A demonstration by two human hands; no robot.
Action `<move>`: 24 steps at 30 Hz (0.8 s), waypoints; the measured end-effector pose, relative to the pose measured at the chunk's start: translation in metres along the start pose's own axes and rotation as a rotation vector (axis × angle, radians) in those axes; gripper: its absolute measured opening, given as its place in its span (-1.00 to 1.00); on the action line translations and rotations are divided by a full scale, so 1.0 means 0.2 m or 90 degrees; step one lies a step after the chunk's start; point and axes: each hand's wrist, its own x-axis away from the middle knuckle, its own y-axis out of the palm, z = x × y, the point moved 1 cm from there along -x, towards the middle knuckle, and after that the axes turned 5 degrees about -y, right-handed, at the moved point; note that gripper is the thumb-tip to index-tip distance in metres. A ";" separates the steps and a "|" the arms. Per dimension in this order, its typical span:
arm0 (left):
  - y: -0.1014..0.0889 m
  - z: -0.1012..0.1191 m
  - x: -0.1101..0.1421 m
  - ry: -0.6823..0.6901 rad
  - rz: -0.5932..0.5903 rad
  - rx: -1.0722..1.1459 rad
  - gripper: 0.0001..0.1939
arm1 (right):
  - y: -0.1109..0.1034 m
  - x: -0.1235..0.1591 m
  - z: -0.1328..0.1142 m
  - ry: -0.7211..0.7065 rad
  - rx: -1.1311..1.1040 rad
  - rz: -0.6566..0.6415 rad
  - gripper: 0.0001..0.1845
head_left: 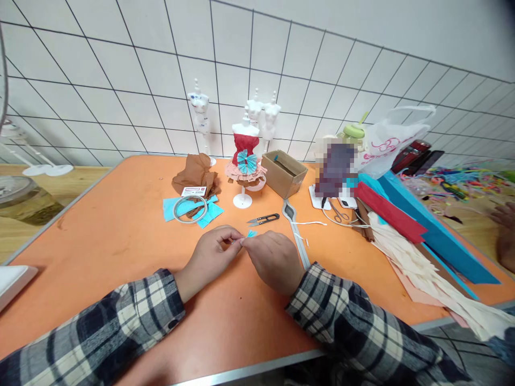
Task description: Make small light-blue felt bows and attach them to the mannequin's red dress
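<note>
My left hand (215, 254) and my right hand (276, 260) meet low over the orange table, fingertips pinched together. Between them sticks out a small piece of light-blue crepe paper (252, 234); most of it is hidden by the fingers. Just beyond lie black thread snips (263, 219). Further back stands a small white dress form (242, 199) in a red bodice (245, 146), with a light-blue bow (247, 162) at the waist and a ruffled pink skirt (241, 174). Left of it, a silver ring-shaped roll (176, 212) rests on light-blue paper strips (213, 214).
Crumpled brown paper (193, 174) and an open cardboard box (285, 179) flank the dress form. A grey tape-like strip (300, 241), scissors (341, 215) and a cable lie to the right. Red paper (390, 214), cream strips (410, 257) and a plastic bag (392, 139) fill the right side. Another person's hand (505, 230) shows there.
</note>
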 end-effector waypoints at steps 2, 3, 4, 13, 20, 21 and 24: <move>0.01 0.01 0.01 -0.084 -0.013 0.140 -0.77 | 0.01 0.00 0.00 0.150 -0.121 0.102 -0.95; 0.02 0.01 0.01 -0.106 -0.014 0.192 -0.76 | 0.02 0.00 -0.01 0.228 -0.207 0.154 -0.88; 0.03 0.02 0.02 -0.114 -0.010 0.227 -0.75 | 0.03 0.00 -0.01 0.295 -0.307 0.201 -0.79; -0.05 -0.04 0.02 0.236 -0.026 0.004 -0.84 | 0.05 -0.04 0.07 0.482 -0.899 0.046 -0.52; -0.11 0.01 0.03 0.597 -0.163 -0.297 -0.73 | 0.04 0.00 0.19 0.388 -0.872 -0.291 -0.58; -0.10 0.01 0.04 0.616 -0.174 -0.324 -0.73 | 0.04 0.00 0.19 0.375 -0.853 -0.305 -0.59; -0.08 0.02 0.05 0.621 -0.177 -0.389 -0.74 | 0.04 0.01 0.18 0.330 -0.749 -0.294 -0.67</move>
